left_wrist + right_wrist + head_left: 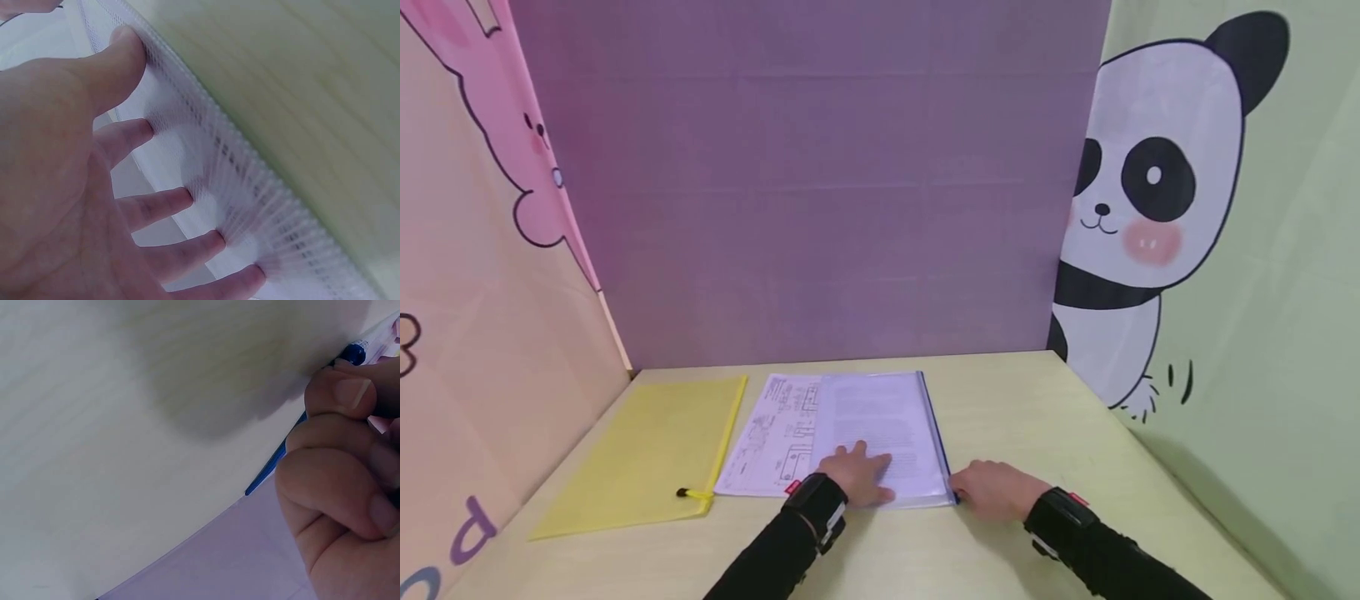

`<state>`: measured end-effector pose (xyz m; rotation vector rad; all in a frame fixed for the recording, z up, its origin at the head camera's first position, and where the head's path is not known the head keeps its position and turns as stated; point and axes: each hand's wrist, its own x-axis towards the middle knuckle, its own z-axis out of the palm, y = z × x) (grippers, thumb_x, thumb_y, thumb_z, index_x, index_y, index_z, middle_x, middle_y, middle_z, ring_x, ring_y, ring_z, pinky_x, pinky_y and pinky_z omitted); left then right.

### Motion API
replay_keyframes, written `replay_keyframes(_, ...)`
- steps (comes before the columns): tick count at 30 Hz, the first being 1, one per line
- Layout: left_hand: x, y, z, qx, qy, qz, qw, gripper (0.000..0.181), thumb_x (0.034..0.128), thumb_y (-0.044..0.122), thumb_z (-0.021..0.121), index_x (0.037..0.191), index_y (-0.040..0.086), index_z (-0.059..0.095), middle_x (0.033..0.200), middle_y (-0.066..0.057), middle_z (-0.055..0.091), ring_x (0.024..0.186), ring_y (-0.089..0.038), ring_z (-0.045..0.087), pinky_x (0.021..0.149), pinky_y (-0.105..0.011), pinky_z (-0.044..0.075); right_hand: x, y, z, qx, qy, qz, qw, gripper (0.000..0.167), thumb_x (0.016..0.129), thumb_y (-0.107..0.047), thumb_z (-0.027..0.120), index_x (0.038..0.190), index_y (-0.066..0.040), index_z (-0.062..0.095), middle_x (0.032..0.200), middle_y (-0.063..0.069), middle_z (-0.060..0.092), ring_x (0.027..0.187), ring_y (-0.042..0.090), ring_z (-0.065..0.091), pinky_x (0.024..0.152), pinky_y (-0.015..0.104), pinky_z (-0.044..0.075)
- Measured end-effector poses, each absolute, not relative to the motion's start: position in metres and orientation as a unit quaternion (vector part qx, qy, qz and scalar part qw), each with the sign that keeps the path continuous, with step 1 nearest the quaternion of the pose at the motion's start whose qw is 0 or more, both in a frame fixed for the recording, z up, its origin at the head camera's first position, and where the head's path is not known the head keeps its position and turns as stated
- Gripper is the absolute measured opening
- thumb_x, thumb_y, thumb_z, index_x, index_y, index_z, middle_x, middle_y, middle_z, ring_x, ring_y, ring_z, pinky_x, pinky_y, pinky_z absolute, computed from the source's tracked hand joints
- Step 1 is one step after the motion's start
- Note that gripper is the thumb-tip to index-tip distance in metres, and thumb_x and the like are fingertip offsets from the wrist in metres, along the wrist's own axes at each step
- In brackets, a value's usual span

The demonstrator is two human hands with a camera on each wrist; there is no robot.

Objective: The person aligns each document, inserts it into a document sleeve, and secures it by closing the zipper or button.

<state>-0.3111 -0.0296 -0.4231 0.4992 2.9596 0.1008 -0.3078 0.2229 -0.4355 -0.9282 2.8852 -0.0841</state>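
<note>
A see-through mesh document pouch (895, 417) lies flat, with a printed sheet showing through it. A dark blue zipper (934, 417) runs along its right edge. Fingers spread, my left hand (856, 477) presses on the pouch near its front edge; in the left wrist view the fingertips dent the mesh (244, 175). My right hand (996, 490) pinches the near end of the blue zipper at the pouch's front right corner. The right wrist view shows the curled fingers over the blue strip (275, 464), hiding what exactly they hold. A sheet with line drawings (767, 437) extends leftward from the pouch.
A yellow zip pouch (632, 450) lies flat on the left of the light wood table (1037, 400), its dark-tipped pull (688, 492) at the near right corner. A purple cloth (820, 183) rises behind; printed cloths stand at both sides, one with a panda (1157, 242).
</note>
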Motion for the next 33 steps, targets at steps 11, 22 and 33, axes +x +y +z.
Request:
replay_keyframes(11,-0.3098,-0.0305,-0.4208,0.167,0.983,0.038,0.072,0.062,0.0917,0.056,0.067,0.147,0.030,0.056,0.147,-0.014,0.050,0.126,-0.039,0.052,0.096,-0.053,0.048,-0.3044,0.2213,-0.4329,-0.305,0.950,-0.020,0.060,0.014,0.095,-0.007,0.065,0.088,-0.018,0.062,0.077,-0.007,0.050,0.070,0.013,0.046,0.067,0.032,0.042)
replay_keyframes(22,-0.3115,-0.0304,-0.4215,0.165,0.982,0.044,0.078,0.062,0.0921,0.057,0.066,0.147,0.030,0.056,0.148,-0.014,0.049,0.128,-0.039,0.050,0.099,-0.054,0.047,-0.3001,0.2230,-0.4311,-0.307,0.949,-0.024,0.063,0.015,0.094,-0.006,0.067,0.088,-0.019,0.063,0.075,-0.008,0.050,0.068,0.011,0.046,0.065,0.031,0.043)
replay_keyframes(33,-0.3096,-0.0317,-0.4206,0.172,0.982,0.037,0.068,0.062,0.0913,0.057,0.067,0.146,0.030,0.056,0.143,-0.014,0.052,0.122,-0.037,0.053,0.093,-0.053,0.049,-0.3036,0.2275,-0.4322,-0.303,0.948,-0.053,0.080,0.015,0.099,-0.010,0.061,0.088,-0.019,0.061,0.074,-0.007,0.048,0.068,0.011,0.045,0.065,0.031,0.038)
